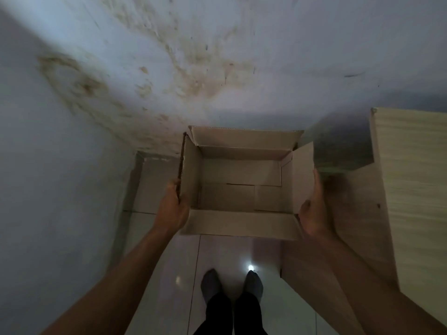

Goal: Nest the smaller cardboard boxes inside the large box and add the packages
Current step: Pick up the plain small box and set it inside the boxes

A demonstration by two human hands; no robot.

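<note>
An open brown cardboard box (242,224) hangs in front of me above the floor, its four flaps spread out. Its inside is empty and its folded bottom panels show. My left hand (173,209) grips the box's left flap and wall, thumb on the outside. My right hand (313,213) presses flat against the outside of the right flap and wall. Both arms reach forward from the bottom corners. No smaller boxes or packages are in view.
A stained pale wall (169,68) stands close ahead and at the left. A light wood cabinet (411,189) stands at the right, close to my right hand. The tiled floor (229,257) lies below, with my two socked feet (232,284) on it.
</note>
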